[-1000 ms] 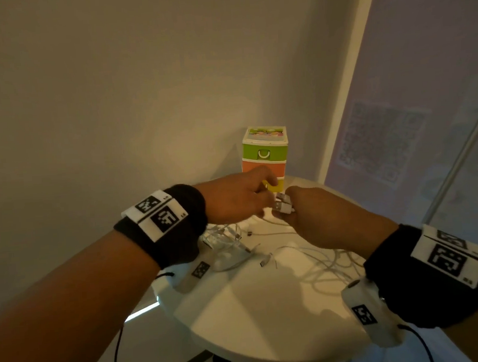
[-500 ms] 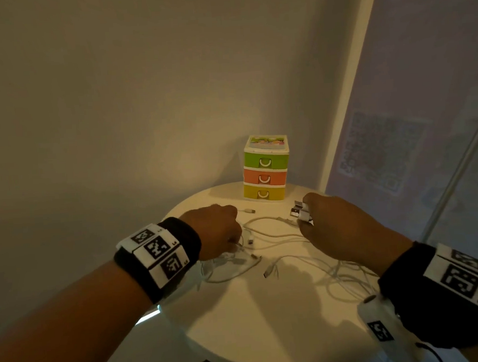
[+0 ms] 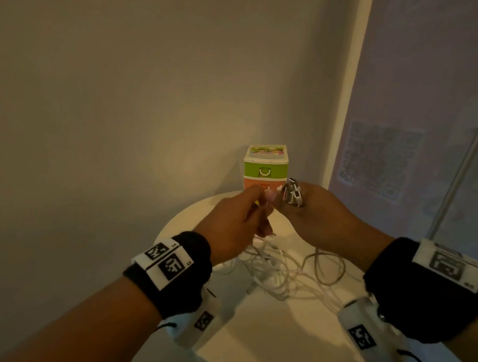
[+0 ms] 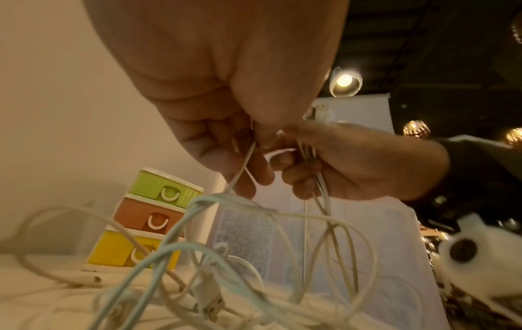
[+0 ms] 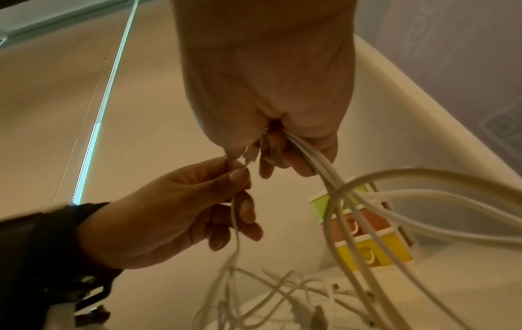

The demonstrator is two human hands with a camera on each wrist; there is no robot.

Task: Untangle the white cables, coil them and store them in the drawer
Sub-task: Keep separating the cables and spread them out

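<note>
Head view: both hands are raised above the round white counter (image 3: 269, 333), meeting in front of the three-drawer organizer (image 3: 266, 168) that stands at the counter's far edge. All three drawers look closed.

Right hand (image 3: 318, 220): fingers curled round a bundle of white cable ends; the USB plugs (image 3: 292, 195) stick up out of the fist. From the right wrist view, several strands run down out of the grip toward the counter.

Left hand (image 3: 235, 226): thumb and forefinger pressed together on one thin white cable (image 4: 240, 169) close to its connector, other fingers loosely curled below. The connector tip sits just beside the right hand's fingers (image 5: 271, 160).

White cables (image 3: 279, 270): most of the length lies in a loose tangle on the counter's middle, under the hands, with loops crossing each other. One strand looks pale blue-green in the left wrist view; lighting may account for that.

Step in hand, as I judge it: gathering plug ends into one fist and drawing a single cable free.

To do it well:
- keep the right fist steady as anchor
- pull the pinched strand slowly, near the connector, following its run rather than yanking
- stop where a loop tightens and lift that crossing open
- coil only once a cable hangs free; no drawer is open yet
</note>
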